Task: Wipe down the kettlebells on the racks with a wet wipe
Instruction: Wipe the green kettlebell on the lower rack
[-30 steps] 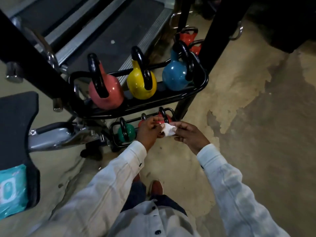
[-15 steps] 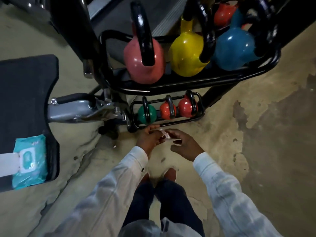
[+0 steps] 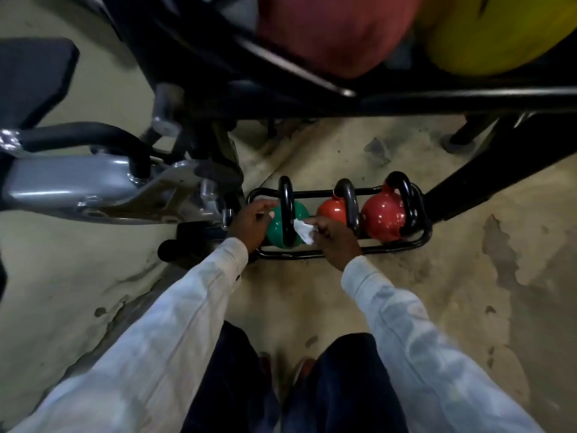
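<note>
The green kettlebell (image 3: 281,228) sits at the left end of a little black rack (image 3: 343,250) on the floor (image 3: 468,276); it is right between the two hands. The left hand (image 3: 251,225) is on its left side, with the fingers bent round the ball; the right hand (image 3: 335,242) pinches a white wet wipe (image 3: 303,231) and holds it against the ball's right side, just beside the black handle (image 3: 286,207).

The handle stands up on top; its loop runs from near to far; the rack runs from left to right.

An orange kettlebell (image 3: 331,211) is next in the row, just behind the right hand; a red kettlebell (image 3: 382,218) is at the right end. A big black rack bar (image 3: 437,101) hangs above and close to the camera, with a big pink kettlebell (image 3: 337,29) and a big yellow kettlebell (image 3: 499,29) on it, both blurry. A grey metal machine part (image 3: 78,185) is just to the left of the left hand.
</note>
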{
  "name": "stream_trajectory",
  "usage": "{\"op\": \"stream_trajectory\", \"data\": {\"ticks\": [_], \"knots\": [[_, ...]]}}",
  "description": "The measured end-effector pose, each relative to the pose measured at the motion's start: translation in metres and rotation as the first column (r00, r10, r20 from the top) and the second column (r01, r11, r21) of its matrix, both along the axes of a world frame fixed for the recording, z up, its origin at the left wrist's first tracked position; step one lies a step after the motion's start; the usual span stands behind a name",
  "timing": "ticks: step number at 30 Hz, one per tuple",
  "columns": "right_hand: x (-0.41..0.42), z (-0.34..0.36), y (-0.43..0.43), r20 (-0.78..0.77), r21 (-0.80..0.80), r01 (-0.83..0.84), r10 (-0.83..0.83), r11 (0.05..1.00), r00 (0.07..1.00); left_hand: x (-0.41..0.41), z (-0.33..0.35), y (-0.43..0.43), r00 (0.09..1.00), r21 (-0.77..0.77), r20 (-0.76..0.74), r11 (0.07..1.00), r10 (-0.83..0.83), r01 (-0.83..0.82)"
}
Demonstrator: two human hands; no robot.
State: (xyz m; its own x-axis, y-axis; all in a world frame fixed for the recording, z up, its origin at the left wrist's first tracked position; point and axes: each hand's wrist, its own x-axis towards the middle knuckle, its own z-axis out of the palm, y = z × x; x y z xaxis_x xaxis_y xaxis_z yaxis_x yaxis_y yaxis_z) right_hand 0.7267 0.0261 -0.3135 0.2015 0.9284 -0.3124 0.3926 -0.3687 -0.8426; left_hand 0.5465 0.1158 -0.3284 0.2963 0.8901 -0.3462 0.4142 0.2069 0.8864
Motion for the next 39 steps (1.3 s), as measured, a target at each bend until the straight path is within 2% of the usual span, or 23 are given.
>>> {"op": "stream_trajectory", "data": {"ticks": [2,5,8,10,13,18,24,27,30,33,39], "knots": [[0.0,-0.029,0.023,0.167,0.111,-0.026,0.007,0.993,0.986,0.01,-0.031,0.022,1.0,0.1,0.002,0.995,-0.03,0.029],[-0.005,-0.062,0.041,0.337,0.244,-0.111,0.023,0.963,0.941,0.025,-0.067,0.046,0.994,0.254,0.056,0.964,-0.095,0.078],[-0.014,-0.093,0.034,0.351,0.382,-0.157,0.014,0.911,0.936,0.028,-0.101,0.056,0.986,0.377,0.093,0.921,-0.141,0.096],[-0.02,-0.111,0.021,0.315,0.464,-0.109,-0.049,0.879,0.948,0.025,-0.118,0.058,0.983,0.449,0.082,0.886,-0.167,0.113],[-0.028,-0.123,0.021,0.298,0.549,-0.059,-0.129,0.834,0.946,0.021,-0.127,0.06,0.974,0.473,0.127,0.874,-0.189,0.108],[-0.037,-0.135,0.039,0.394,0.593,-0.053,-0.232,0.803,0.89,0.021,-0.123,0.061,0.964,0.493,0.144,0.861,-0.223,0.126],[-0.05,-0.167,0.009,0.553,0.648,-0.22,-0.252,0.729,0.794,0.02,-0.121,0.056,0.968,0.499,0.106,0.854,-0.227,0.146],[-0.05,-0.166,0.015,0.643,0.628,-0.228,-0.331,0.744,0.691,0.02,-0.121,0.057,0.969,0.511,0.083,0.845,-0.231,0.157],[-0.051,-0.184,-0.004,0.718,0.553,-0.248,-0.303,0.795,0.626,0.019,-0.12,0.057,0.969,0.51,0.079,0.845,-0.233,0.161],[-0.049,-0.185,-0.006,0.699,0.563,-0.222,-0.315,0.796,0.642,0.018,-0.122,0.058,0.97,0.509,0.08,0.846,-0.229,0.158],[-0.048,-0.191,-0.006,0.589,0.61,-0.187,-0.283,0.77,0.757,0.019,-0.122,0.058,0.971,0.515,0.077,0.843,-0.225,0.155]]}}
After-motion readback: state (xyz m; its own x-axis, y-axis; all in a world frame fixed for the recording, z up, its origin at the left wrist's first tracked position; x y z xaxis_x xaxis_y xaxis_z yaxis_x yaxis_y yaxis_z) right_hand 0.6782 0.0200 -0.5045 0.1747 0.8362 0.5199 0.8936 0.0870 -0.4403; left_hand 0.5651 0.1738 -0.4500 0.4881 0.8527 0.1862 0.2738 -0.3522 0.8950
